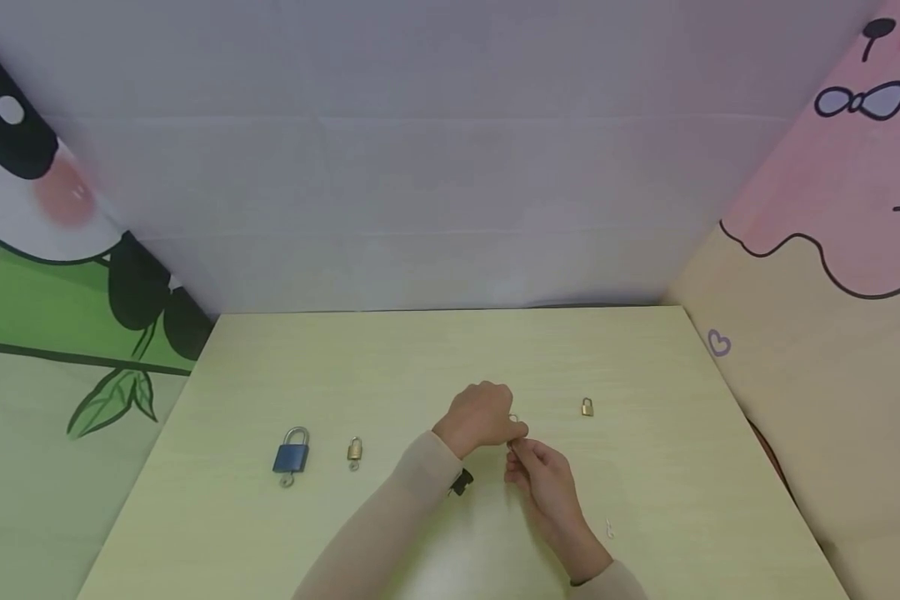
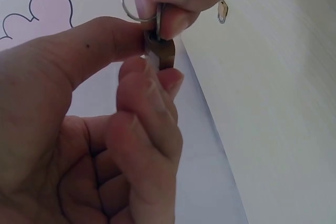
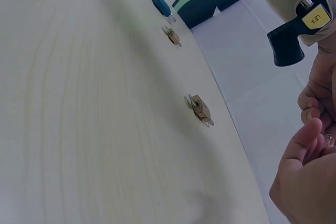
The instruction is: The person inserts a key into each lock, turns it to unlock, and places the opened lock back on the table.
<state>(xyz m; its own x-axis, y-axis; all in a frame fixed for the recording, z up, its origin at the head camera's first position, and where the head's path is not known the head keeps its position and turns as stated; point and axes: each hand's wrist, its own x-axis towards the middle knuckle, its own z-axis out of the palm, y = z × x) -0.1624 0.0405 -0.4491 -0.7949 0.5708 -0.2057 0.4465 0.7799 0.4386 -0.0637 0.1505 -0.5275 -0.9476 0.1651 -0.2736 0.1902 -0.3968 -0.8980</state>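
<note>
My left hand (image 1: 483, 414) holds a small brass padlock (image 2: 164, 52) between thumb and fingers, above the middle of the table. My right hand (image 1: 551, 483) meets it from the right and pinches a small key (image 2: 159, 19) by its head. In the left wrist view the key stands at the padlock's keyhole end, and its thin wire ring (image 2: 124, 3) loops out beside the right fingers. Most of the padlock is covered by fingers in the head view. Near my right forearm lies a small silvery key (image 1: 609, 529) on the table.
On the left of the table (image 1: 330, 358) lie a blue padlock (image 1: 291, 458) and a small brass padlock (image 1: 355, 451), each with a key in it. Another brass padlock (image 1: 587, 407) lies to the right. The right wrist view shows one more brass padlock (image 3: 200, 109).
</note>
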